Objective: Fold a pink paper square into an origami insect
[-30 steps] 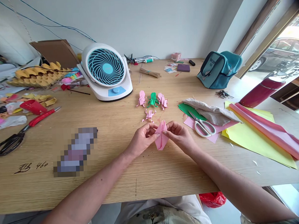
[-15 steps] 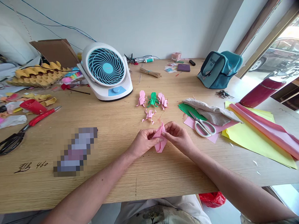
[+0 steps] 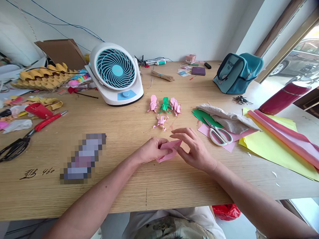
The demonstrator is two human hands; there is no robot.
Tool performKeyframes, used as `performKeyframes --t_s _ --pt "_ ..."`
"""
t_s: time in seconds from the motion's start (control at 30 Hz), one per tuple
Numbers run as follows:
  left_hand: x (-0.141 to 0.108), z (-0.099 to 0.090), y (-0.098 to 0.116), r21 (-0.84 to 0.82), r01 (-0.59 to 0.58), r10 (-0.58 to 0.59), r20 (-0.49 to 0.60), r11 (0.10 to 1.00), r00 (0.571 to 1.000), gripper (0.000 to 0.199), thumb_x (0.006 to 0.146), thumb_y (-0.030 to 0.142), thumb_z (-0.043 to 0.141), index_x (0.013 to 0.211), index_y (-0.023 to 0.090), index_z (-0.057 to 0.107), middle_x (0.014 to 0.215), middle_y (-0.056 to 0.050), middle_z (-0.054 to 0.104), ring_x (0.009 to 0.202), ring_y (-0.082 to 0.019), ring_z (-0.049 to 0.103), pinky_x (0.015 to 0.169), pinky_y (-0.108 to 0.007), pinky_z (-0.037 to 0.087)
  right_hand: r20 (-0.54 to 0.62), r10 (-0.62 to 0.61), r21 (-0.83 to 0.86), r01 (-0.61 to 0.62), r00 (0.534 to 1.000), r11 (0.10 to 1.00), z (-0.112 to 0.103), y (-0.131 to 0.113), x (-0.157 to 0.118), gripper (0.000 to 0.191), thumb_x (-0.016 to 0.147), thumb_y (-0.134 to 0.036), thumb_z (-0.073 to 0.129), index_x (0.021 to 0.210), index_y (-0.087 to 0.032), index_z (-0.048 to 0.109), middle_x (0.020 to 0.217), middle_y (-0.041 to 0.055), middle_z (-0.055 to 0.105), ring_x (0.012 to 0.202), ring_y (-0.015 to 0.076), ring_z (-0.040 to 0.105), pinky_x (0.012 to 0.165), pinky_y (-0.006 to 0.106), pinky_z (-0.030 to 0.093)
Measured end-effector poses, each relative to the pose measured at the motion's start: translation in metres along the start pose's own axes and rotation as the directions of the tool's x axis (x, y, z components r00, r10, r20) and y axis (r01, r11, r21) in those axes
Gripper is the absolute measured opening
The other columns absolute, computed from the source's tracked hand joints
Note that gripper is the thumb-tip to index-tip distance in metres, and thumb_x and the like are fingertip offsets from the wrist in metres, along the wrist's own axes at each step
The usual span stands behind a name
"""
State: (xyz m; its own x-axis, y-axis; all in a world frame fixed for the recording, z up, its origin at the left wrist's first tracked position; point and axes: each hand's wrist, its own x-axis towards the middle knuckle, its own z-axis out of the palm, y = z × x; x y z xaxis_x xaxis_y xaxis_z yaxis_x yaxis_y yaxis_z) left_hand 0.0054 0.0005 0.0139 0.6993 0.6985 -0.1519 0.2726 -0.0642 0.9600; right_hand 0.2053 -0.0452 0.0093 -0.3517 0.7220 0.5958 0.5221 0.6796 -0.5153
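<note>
My left hand [image 3: 152, 150] is closed on a folded piece of pink paper [image 3: 168, 146], with the thumb lying across its near side. The paper is held on its side just over the table, its pointed end towards the right. Around that end is my right hand [image 3: 194, 149], fingers spread and thumb apart from them; the thumb tip is at the paper's edge, and I cannot tell whether it presses on it. Beyond the hands stand pink folded paper figures [image 3: 160, 122] and a green folded paper figure [image 3: 165, 104], with thin curled legs.
White-handled scissors [image 3: 220, 135] lie on pink and green sheets beside a grey cloth [image 3: 227, 119]. Yellow paper [image 3: 278, 157] is at the right. A phone-like blurred object [image 3: 83, 158], black scissors [image 3: 14, 149] and a fan [image 3: 117, 75] are on the left.
The pink paper has turned from upright to lying sideways. My right hand has loosened from its pinch and spread its fingers, while my left hand keeps hold. The view has shifted slightly.
</note>
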Motion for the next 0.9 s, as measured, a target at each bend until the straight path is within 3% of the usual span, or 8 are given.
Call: performKeyframes --t_s 0.1,0.23,0.4,0.57,0.6,0.7,0.9 --pt "-0.001 -0.003 -0.001 0.106 -0.021 0.009 0.105 0.994 0.994 0.015 0.081 0.029 0.060 0.075 0.015 0.059 0.054 0.006 0.049 0.051 -0.008 0.043 0.047 -0.019 0.029 0.126 0.147 0.110 -0.161 0.981 0.981 0.005 0.001 -0.003 0.022 0.091 -0.015 0.056 0.112 -0.020 0.059 0.106 0.0088 0.065 0.094 0.0199 0.064 0.080 0.035 0.053" --pt "-0.001 -0.001 -0.003 0.260 -0.026 0.006 0.079 0.965 0.997 0.011 0.077 0.023 0.061 0.084 0.015 0.063 0.069 0.003 0.057 0.062 -0.011 0.052 0.053 -0.019 0.034 0.180 0.313 0.203 -0.346 0.933 0.916 0.012 0.007 -0.010 0.011 0.087 -0.013 0.057 0.095 -0.020 0.060 0.092 0.0025 0.066 0.076 0.0135 0.063 0.069 0.027 0.052" --pt "-0.003 0.007 -0.002 0.483 -0.053 0.071 -0.019 0.874 0.997 0.013 0.080 0.023 0.062 0.092 0.018 0.066 0.081 0.001 0.067 0.075 -0.016 0.061 0.061 -0.023 0.040 0.194 0.383 0.148 -0.413 0.903 0.899 0.016 0.008 -0.017 0.009 0.085 -0.013 0.059 0.091 -0.020 0.060 0.095 0.0023 0.064 0.075 0.0129 0.063 0.068 0.026 0.050" --pt "-0.005 0.007 -0.003 0.532 -0.123 0.253 -0.179 0.838 0.951 0.013 0.089 0.016 0.058 0.099 0.018 0.066 0.100 -0.003 0.071 0.088 -0.016 0.066 0.077 -0.025 0.048 0.148 0.405 0.030 -0.414 0.902 0.910 0.013 0.003 -0.024 0.010 0.087 -0.011 0.056 0.088 -0.020 0.060 0.092 0.0027 0.060 0.077 0.0140 0.061 0.069 0.026 0.050" --pt "-0.007 0.007 -0.004 0.550 -0.152 0.292 -0.175 0.821 0.940 0.013 0.088 0.013 0.058 0.096 0.018 0.066 0.100 -0.003 0.070 0.091 -0.016 0.065 0.080 -0.025 0.048 0.150 0.399 0.001 -0.403 0.905 0.915 0.012 0.002 -0.026 0.011 0.087 -0.010 0.055 0.088 -0.020 0.060 0.093 0.0029 0.059 0.077 0.0141 0.060 0.069 0.026 0.049" --pt "-0.018 0.008 -0.008 0.598 -0.271 0.355 -0.023 0.754 0.935 0.008 0.087 0.013 0.064 0.090 0.020 0.067 0.093 -0.001 0.070 0.091 -0.017 0.063 0.084 -0.028 0.046 0.155 0.372 -0.086 -0.363 0.915 0.928 0.011 0.000 -0.031 0.013 0.087 -0.008 0.055 0.088 -0.020 0.059 0.091 0.0035 0.059 0.077 0.0151 0.059 0.068 0.027 0.047" --pt "-0.041 0.006 -0.017 0.746 -0.250 0.396 -0.021 0.617 0.918 0.012 0.087 0.007 0.060 0.083 0.018 0.065 0.084 -0.003 0.067 0.086 -0.018 0.057 0.079 -0.030 0.045 0.171 0.304 -0.222 -0.264 0.937 0.939 0.013 0.000 -0.033 0.011 0.089 -0.010 0.056 0.091 -0.020 0.060 0.093 0.0054 0.061 0.082 0.0183 0.058 0.074 0.030 0.047"
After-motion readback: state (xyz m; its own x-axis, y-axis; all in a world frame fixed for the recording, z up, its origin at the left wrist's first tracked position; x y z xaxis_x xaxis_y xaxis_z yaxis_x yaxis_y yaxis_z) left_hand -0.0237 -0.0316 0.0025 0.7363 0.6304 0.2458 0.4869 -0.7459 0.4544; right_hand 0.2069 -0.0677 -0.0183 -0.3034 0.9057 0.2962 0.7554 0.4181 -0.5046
